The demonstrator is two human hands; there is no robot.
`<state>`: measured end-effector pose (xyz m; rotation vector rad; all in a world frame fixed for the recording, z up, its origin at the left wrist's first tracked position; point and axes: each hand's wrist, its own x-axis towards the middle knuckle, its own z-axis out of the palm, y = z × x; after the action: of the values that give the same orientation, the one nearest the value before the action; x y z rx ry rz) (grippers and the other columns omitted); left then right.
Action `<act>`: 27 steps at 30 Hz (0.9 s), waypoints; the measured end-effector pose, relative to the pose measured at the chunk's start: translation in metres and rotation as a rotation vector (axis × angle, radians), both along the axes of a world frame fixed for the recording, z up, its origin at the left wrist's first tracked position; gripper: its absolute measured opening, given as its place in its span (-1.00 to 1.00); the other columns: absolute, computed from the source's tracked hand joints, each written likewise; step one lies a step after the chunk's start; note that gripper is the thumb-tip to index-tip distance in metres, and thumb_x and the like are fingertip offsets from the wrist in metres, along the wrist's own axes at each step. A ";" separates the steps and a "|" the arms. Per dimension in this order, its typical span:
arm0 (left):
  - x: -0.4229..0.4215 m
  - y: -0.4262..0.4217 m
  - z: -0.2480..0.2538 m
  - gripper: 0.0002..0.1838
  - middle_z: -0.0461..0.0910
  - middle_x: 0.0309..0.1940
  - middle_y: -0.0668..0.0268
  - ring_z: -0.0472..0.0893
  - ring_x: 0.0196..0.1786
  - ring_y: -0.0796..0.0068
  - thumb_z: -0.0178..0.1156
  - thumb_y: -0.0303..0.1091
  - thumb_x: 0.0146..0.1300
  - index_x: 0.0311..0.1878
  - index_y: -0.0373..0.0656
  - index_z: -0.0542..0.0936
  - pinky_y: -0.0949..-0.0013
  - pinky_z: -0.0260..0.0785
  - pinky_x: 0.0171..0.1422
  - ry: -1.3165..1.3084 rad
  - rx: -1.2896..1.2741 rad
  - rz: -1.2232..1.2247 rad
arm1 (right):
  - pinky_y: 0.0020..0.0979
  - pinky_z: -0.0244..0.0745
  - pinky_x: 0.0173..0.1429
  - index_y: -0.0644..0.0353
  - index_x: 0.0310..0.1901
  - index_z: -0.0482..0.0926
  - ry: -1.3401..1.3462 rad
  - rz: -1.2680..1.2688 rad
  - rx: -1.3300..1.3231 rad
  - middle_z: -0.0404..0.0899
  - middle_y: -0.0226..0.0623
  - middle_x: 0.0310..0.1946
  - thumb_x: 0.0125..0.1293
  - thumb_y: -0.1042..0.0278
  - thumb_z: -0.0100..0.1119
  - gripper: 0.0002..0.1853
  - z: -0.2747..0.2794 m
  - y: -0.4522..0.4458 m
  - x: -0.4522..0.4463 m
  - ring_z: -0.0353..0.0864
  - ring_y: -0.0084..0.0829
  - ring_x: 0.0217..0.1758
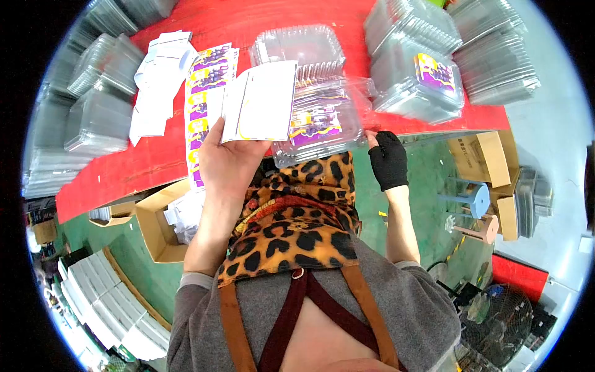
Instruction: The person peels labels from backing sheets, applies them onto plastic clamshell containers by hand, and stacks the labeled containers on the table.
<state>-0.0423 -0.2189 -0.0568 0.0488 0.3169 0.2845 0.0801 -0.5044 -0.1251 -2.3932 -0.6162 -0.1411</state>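
My bare left hand (230, 162) grips a white sheet (259, 102) from below, its thumb at the sheet's left edge; a yellow strip shows along the bottom. To the right of the sheet, a clear plastic container (347, 127) lies at the table's front edge with a purple and yellow label (315, 124) on it. My right hand (388, 161) wears a black fingerless glove. Its fingers are curled, the fingertips close to the container's right side; what they pinch, if anything, I cannot make out. Strips of purple and yellow labels (199, 104) lie left of the sheet.
Stacked clear containers stand on the red table (217, 22) at left (99, 121) and right (412, 31); one (403, 93) bears a label. Another container (297, 43) lies behind. White paper strips (155, 93) lie left. Below are a cardboard box (158, 239) and blue stool (477, 199).
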 end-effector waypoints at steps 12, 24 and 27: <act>-0.004 0.002 -0.003 -0.46 0.22 0.48 -0.05 0.19 0.55 0.04 -0.25 -0.26 0.57 0.48 -0.38 0.13 -0.17 -0.02 0.62 0.007 0.020 0.040 | -0.33 0.54 -0.01 0.24 0.01 0.71 0.753 -0.115 0.420 0.73 -0.20 -0.12 0.51 0.13 0.04 -0.62 0.020 -0.001 0.015 0.70 -0.33 -0.07; -0.035 0.061 -0.016 -0.48 0.56 0.19 0.02 0.62 0.19 0.14 0.13 -0.42 0.36 0.34 -0.40 0.34 0.09 0.51 0.27 0.427 0.494 -0.088 | 0.05 0.51 0.28 0.27 0.35 0.43 1.785 0.082 1.286 0.57 0.01 0.21 0.30 -0.50 0.01 -0.07 0.009 0.057 0.071 0.61 -0.03 0.19; -0.056 0.073 -0.026 -0.50 0.58 0.17 0.03 0.64 0.16 0.17 0.12 -0.48 0.33 0.32 -0.43 0.37 0.12 0.54 0.24 0.414 0.614 -0.124 | -0.05 0.58 0.23 0.27 0.29 0.48 1.781 0.140 1.244 0.62 -0.03 0.15 0.38 -0.27 0.08 -0.26 0.016 0.071 0.074 0.66 -0.10 0.12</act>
<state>-0.0983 -0.1459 -0.0827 0.7372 0.6253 0.2383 0.1546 -0.4332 -0.1093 -0.6114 0.2225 1.1563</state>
